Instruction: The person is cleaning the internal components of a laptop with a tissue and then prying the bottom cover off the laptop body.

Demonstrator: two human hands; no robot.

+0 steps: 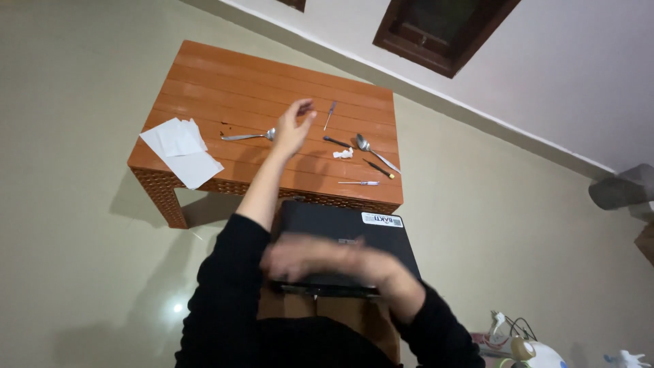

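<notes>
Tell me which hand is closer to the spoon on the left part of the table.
Left. The left hand hovers open right beside the spoon bowl. The right hand is far back, blurred, over the black laptop.

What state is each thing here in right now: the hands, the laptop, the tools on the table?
Left hand: raised over the orange slatted table, open, empty.
Right hand: blurred, on the black closed laptop.
Two metal spoons: lying flat.
White paper sheets: overhanging the table's edge.
Small screwdrivers: lying loose.
</notes>
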